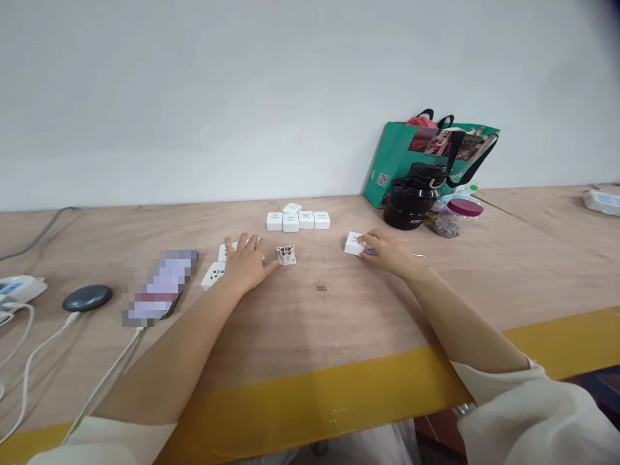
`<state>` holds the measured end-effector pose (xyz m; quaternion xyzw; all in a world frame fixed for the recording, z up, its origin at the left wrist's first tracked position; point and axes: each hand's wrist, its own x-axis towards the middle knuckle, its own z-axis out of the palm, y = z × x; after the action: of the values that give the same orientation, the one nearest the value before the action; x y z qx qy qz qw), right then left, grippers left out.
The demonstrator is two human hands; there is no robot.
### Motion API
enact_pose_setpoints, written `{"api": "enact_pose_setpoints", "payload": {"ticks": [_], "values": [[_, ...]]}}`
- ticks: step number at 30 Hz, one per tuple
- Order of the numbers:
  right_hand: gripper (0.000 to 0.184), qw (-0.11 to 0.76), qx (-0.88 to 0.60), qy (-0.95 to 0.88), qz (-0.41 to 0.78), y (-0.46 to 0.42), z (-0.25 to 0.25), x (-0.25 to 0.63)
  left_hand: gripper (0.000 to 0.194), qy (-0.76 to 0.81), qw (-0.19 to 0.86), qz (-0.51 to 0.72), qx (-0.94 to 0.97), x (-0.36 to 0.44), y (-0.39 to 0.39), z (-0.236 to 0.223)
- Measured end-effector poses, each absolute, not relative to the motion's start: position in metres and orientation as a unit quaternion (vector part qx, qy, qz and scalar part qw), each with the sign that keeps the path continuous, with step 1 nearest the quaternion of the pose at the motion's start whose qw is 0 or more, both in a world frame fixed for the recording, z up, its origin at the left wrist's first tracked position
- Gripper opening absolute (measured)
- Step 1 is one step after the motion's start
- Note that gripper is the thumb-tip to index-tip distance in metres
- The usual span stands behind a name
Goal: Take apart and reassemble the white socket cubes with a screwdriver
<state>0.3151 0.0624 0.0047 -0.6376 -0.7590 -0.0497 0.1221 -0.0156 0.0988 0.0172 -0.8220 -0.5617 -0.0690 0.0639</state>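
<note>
My left hand (245, 265) lies with its fingers spread over white power sockets at the left; one socket (213, 275) pokes out beside the wrist and others are partly covered. Just off its thumb is an open socket housing (286, 255), with brown-copper metal parts showing inside. To the right, my right hand (387, 250) has thumb and fingers closed at the edge of a white socket (354, 243) on the table. Beneath that hand is a thin screwdriver (420, 256); a bit of purple handle shows between the fingers, and its metal shaft points right.
Several finished-looking white sockets (306, 219) sit grouped near the wall. A black flask (411, 200), a green bag (392, 155) and a red-lidded jar (465, 208) stand at the back right. A phone (162, 284) with cable and a dark oval device (87, 298) lie left.
</note>
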Motion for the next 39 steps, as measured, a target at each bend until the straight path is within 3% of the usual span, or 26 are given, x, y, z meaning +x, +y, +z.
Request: {"api": "enact_pose_setpoints", "payload": {"ticks": [5, 9, 12, 15, 17, 21, 39], "values": [[0.035, 0.169, -0.652, -0.738, -0.048, 0.059, 0.015, 0.307, 0.049, -0.547, 0.054, 0.007, -0.835, -0.033, 0.083, 0.036], [0.020, 0.354, -0.595, -0.721, -0.022, 0.045, 0.027, 0.275, 0.040, -0.487, 0.029, 0.003, -0.873, -0.021, 0.047, 0.037], [0.013, 0.537, -0.515, -0.658, 0.114, 0.028, 0.031, 0.240, 0.044, -0.427, -0.009, -0.045, -0.903, -0.007, 0.022, 0.031], [0.017, 0.627, -0.453, -0.538, 0.334, 0.016, 0.033, 0.213, 0.065, -0.402, -0.083, -0.088, -0.907, -0.005, 0.009, 0.026], [0.020, 0.628, -0.450, -0.468, 0.430, 0.014, 0.034, 0.204, 0.073, -0.396, -0.157, -0.086, -0.900, -0.008, 0.007, 0.024], [0.024, 0.602, -0.465, -0.404, 0.508, 0.012, 0.038, 0.197, 0.060, -0.385, -0.255, -0.111, -0.880, -0.007, 0.006, 0.019], [0.027, 0.586, -0.392, -0.590, 0.394, -0.006, 0.040, 0.197, 0.050, -0.420, -0.217, -0.141, -0.870, 0.011, -0.002, 0.011]]}}
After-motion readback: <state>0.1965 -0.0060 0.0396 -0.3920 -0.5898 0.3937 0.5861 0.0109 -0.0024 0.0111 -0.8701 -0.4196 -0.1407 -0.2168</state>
